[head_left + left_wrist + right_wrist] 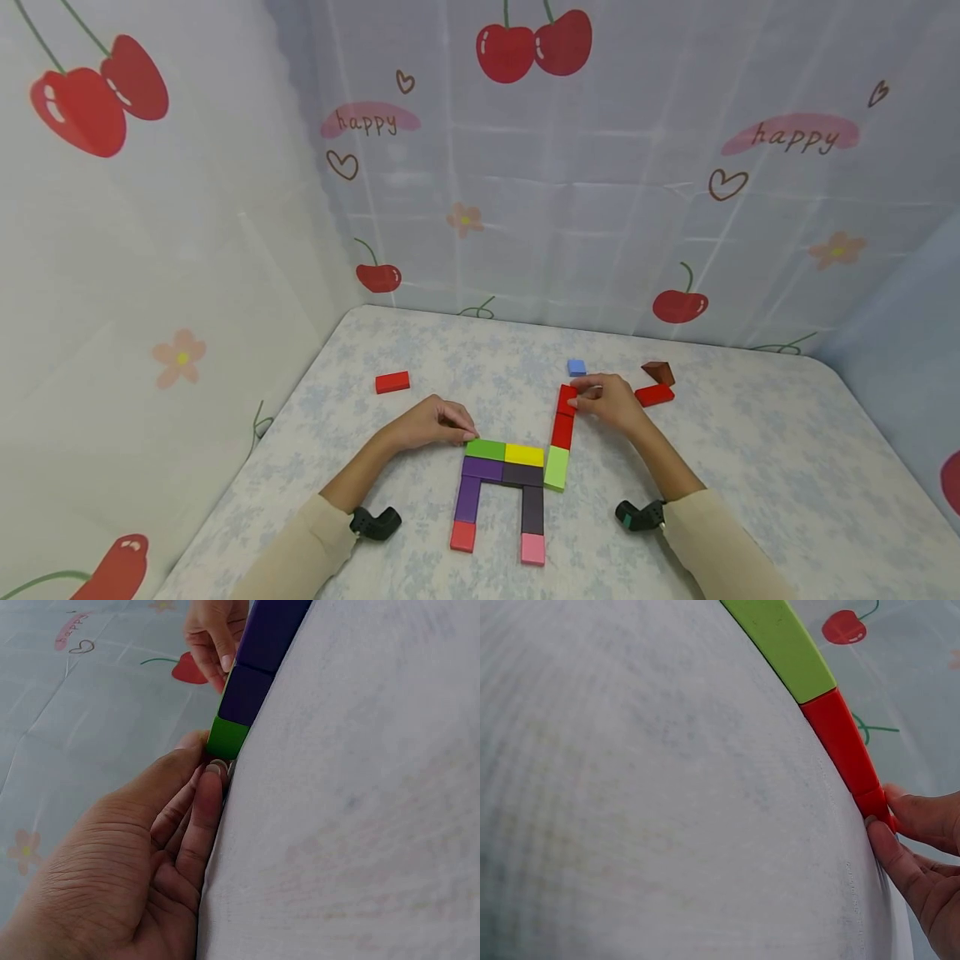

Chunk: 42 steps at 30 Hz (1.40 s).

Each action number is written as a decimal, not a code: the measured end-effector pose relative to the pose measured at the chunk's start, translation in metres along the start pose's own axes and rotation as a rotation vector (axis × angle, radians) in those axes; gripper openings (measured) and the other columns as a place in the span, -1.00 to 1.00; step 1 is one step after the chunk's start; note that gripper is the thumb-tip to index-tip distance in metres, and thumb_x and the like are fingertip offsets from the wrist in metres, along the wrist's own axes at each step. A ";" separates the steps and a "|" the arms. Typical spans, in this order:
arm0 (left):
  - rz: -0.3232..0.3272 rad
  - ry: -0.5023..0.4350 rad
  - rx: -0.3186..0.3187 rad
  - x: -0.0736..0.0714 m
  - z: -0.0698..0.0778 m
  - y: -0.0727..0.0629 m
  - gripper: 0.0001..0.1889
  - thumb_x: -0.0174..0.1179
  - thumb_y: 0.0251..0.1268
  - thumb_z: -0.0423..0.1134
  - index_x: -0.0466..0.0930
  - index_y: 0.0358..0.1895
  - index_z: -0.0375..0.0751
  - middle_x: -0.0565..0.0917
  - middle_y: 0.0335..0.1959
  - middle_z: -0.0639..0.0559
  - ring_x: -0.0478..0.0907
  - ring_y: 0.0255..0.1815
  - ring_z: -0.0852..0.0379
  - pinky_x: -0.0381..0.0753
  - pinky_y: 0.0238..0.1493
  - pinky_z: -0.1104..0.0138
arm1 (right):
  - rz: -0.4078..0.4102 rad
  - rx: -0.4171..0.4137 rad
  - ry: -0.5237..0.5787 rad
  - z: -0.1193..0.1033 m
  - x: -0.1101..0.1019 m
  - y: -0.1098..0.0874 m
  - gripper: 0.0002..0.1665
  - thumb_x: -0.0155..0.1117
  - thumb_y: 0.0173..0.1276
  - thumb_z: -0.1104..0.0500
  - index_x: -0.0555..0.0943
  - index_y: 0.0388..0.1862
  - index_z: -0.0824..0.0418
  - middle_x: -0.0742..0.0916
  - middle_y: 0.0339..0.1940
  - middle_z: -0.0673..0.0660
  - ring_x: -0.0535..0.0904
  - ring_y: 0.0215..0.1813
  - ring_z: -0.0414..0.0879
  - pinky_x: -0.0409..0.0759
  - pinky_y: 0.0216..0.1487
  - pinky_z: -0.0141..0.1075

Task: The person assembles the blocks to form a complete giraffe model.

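My right hand pinches the upper red block between thumb and fingers. This block stands end to end with another red block and a light green block, making a slightly leaning column. My left hand has its thumb and fingertips at the outer corner of the green block. Beside that block lies a yellow block, above a purple block and a dark block. In the right wrist view, the fingertips sit at the red block's end.
Two legs run toward me, ending in a red block and a pink block. A loose red block lies at left. Behind the column is a blue block; at right lie a brown triangular block and another red block.
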<state>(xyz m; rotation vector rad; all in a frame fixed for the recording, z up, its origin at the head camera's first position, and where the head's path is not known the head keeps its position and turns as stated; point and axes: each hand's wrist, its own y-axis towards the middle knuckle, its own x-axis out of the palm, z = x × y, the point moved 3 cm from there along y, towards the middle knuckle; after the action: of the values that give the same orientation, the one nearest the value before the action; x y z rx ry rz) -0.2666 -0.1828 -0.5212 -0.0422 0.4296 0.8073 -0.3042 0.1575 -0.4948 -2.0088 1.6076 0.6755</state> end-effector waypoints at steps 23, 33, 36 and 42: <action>-0.017 -0.012 -0.005 0.000 -0.001 0.000 -0.87 0.34 0.37 -0.30 0.84 -0.11 -0.13 0.77 -0.16 0.01 0.67 -0.17 0.09 0.66 -0.15 0.30 | 0.128 -0.101 -0.044 0.002 -0.013 -0.014 -0.54 0.45 0.36 0.19 0.66 0.21 0.26 0.73 0.00 0.26 0.69 -0.10 0.11 0.71 -0.27 -0.24; 0.002 0.009 0.001 -0.003 0.002 -0.003 -0.86 0.35 0.36 -0.31 0.84 -0.11 -0.19 0.77 -0.15 -0.04 0.66 -0.18 0.11 0.66 -0.14 0.30 | 0.329 -0.151 -0.082 0.015 -0.062 -0.025 -0.61 0.43 0.38 0.17 0.68 0.13 0.30 0.74 -0.05 0.30 0.65 -0.20 0.13 0.61 -0.37 -0.31; -0.001 0.005 0.005 -0.002 0.001 -0.003 -0.86 0.35 0.36 -0.31 0.84 -0.10 -0.18 0.77 -0.15 -0.03 0.67 -0.18 0.11 0.66 -0.14 0.31 | 0.367 -0.140 -0.089 0.025 -0.076 -0.028 -0.60 0.42 0.40 0.15 0.68 0.13 0.32 0.74 -0.05 0.30 0.62 -0.18 0.11 0.58 -0.37 -0.37; -0.014 0.007 0.009 0.000 0.001 -0.002 -0.86 0.34 0.37 -0.30 0.84 -0.10 -0.17 0.77 -0.15 0.00 0.67 -0.20 0.10 0.68 -0.16 0.28 | 0.414 -0.091 -0.175 0.047 -0.089 -0.038 -0.56 0.41 0.41 0.07 0.68 0.11 0.35 0.70 0.05 0.37 0.57 0.01 0.23 0.57 -0.19 -0.13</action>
<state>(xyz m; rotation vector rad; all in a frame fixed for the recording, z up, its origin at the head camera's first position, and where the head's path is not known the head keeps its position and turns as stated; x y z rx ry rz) -0.2654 -0.1838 -0.5207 -0.0401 0.4392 0.7917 -0.2876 0.2616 -0.4714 -1.6301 1.9303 1.0605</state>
